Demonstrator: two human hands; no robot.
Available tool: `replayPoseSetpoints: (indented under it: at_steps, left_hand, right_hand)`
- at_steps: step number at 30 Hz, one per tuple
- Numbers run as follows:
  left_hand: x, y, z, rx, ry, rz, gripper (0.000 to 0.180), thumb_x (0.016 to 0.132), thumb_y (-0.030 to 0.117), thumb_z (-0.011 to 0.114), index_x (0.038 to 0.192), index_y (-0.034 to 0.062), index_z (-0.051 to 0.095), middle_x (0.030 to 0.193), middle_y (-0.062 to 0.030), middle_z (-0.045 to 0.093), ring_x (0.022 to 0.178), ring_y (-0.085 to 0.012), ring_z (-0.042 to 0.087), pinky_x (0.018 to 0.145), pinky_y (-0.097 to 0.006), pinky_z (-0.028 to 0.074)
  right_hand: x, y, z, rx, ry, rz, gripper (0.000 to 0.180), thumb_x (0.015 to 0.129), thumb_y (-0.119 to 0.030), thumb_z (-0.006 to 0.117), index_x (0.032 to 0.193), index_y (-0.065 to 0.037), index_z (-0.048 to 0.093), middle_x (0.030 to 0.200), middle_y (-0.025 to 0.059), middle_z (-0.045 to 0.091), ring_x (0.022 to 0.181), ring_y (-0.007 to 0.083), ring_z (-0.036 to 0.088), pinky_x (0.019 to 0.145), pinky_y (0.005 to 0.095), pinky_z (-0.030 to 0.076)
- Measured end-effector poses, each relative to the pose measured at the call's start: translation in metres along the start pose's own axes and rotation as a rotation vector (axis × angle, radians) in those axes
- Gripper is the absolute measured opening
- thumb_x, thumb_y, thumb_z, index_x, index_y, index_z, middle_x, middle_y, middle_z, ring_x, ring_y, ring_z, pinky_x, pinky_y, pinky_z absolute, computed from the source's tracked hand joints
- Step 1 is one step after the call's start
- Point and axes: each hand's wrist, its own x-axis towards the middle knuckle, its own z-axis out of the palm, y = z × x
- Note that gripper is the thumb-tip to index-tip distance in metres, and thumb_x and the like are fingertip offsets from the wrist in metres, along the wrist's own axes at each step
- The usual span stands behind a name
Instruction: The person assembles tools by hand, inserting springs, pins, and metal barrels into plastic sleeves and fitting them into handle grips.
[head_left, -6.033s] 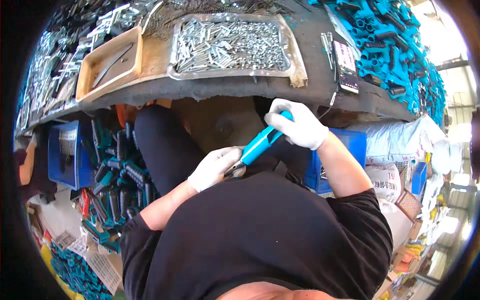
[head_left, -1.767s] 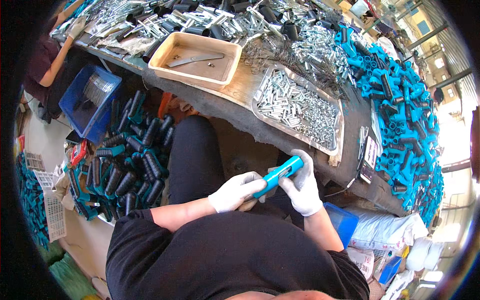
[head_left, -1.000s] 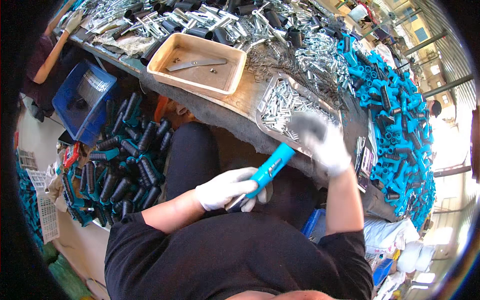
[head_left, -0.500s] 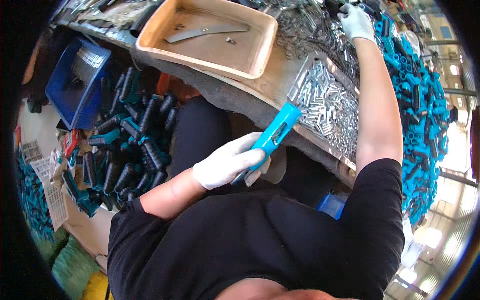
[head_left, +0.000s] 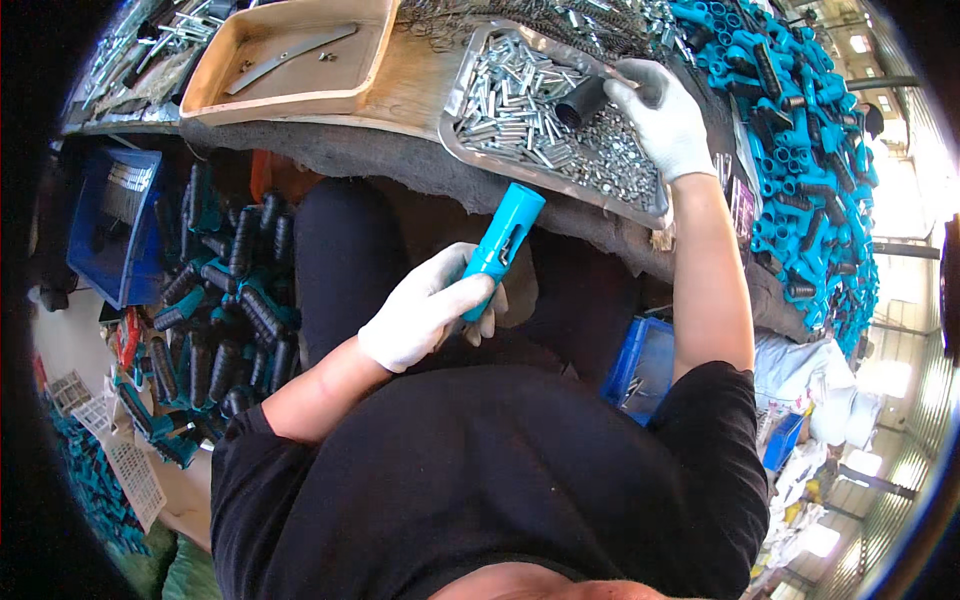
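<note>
My gloved left hand is closed around a bright blue plastic tube-shaped housing, tilted with its round end up and away from me. A slot in the housing's side shows a small dark metal part. Over the metal tray, my gloved right hand grips a short black tube between thumb and fingers, its open end toward the left. Below that tube lie silver metal pins and, toward the tray's right, smaller metal pieces.
A tan plastic bin with a flat metal strip stands at the bench's left. Blue plastic housings are heaped at the right. Black-and-blue handles pile beside a blue crate on my left. Another blue bin sits low by my right elbow.
My right hand has come back from the far end of the bench with the black tube, now over the tray. My left hand still holds the blue housing. The view has shifted rightward.
</note>
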Motion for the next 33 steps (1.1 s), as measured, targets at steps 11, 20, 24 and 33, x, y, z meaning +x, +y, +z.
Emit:
replayPoseSetpoints:
  at_steps: [11, 20, 24, 33]
  left_hand:
    - [0.003, -0.010, 0.023, 0.095, 0.091, -0.029, 0.044, 0.092, 0.036, 0.056, 0.112, 0.0001, 0.045, 0.091, -0.0105, 0.059, 0.071, -0.0147, 0.058, 0.063, -0.029, 0.049]
    - [0.007, -0.008, 0.020, 0.100, 0.096, -0.029, 0.045, 0.092, 0.036, 0.055, 0.114, -0.0011, 0.044, 0.091, -0.0112, 0.058, 0.070, -0.0148, 0.058, 0.062, -0.028, 0.049]
    - [0.005, -0.009, 0.016, 0.117, 0.095, -0.022, 0.046, 0.093, 0.036, 0.055, 0.115, -0.0018, 0.043, 0.091, -0.0115, 0.058, 0.070, -0.0147, 0.058, 0.062, -0.028, 0.049]
    - [0.000, -0.011, 0.007, 0.178, 0.086, -0.001, 0.044, 0.094, 0.032, 0.054, 0.118, -0.0025, 0.042, 0.091, -0.0105, 0.058, 0.072, -0.0140, 0.058, 0.064, -0.028, 0.050]
  right_hand:
    - [-0.054, 0.003, -0.015, -0.115, -0.389, -0.252, 0.012, 0.081, -0.017, 0.063, 0.088, -0.009, 0.069, 0.089, 0.0111, 0.061, 0.089, 0.0286, 0.060, 0.082, 0.0357, 0.048]
    - [-0.046, -0.012, -0.016, -0.428, -0.490, -0.325, 0.007, 0.081, -0.017, 0.062, 0.082, -0.010, 0.065, 0.088, 0.0108, 0.059, 0.087, 0.0294, 0.060, 0.079, 0.0396, 0.047]
    - [-0.048, -0.015, -0.015, -0.560, -0.458, -0.262, 0.007, 0.081, -0.016, 0.058, 0.083, -0.011, 0.063, 0.085, 0.0100, 0.057, 0.085, 0.0293, 0.059, 0.076, 0.0388, 0.048]
    - [-0.040, -0.009, -0.016, -0.556, -0.293, -0.206, 0.011, 0.081, -0.015, 0.058, 0.088, -0.011, 0.065, 0.091, 0.0119, 0.061, 0.088, 0.0310, 0.060, 0.081, 0.0397, 0.048]
